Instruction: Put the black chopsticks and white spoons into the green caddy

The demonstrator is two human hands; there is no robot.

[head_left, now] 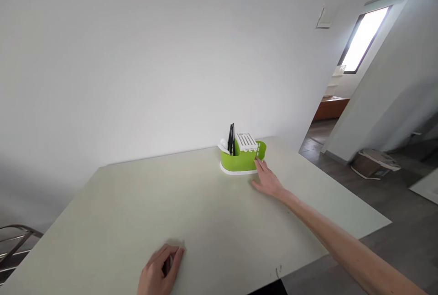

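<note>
Far across the desk point(171, 203), the right hand point(268, 181) touches a green holder point(239, 161) with open fingers; the left hand point(160, 272) rests well short of it, empty, loosely curled. Gripping low should avoid tipping.

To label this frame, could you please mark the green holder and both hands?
green holder point(239, 161), head view, front wall
right hand point(268, 181), head view, back of hand
left hand point(160, 272), head view, back of hand
</note>
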